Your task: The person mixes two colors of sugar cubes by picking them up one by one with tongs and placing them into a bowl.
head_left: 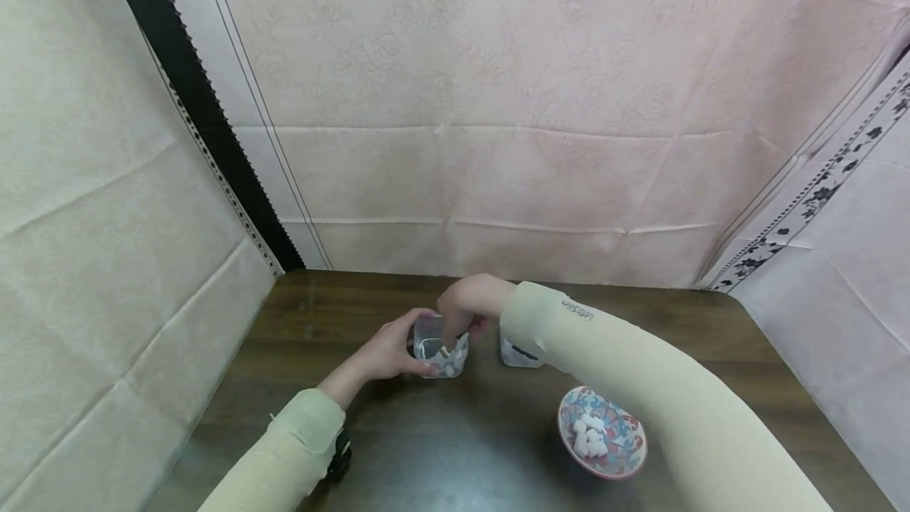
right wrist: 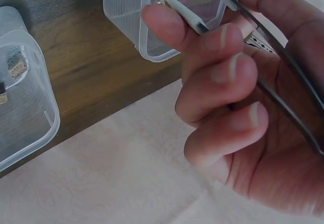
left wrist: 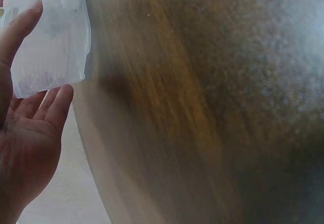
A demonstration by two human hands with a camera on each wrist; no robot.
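Brown tabletop (head_left: 426,441) below, left grip (head_left: 391,348) clasps clear tub (left wrist: 53,51), right grip (head_left: 468,305) pinching tweezers (right wrist: 277,45) at its mouth.

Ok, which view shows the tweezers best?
The right wrist view: both prongs of the tweezers show close up in the right hand, though fingers cover part. In the head view that hand hides most of them, leaving at most a pale tip at the held box. In the left wrist view, I can't make them out.
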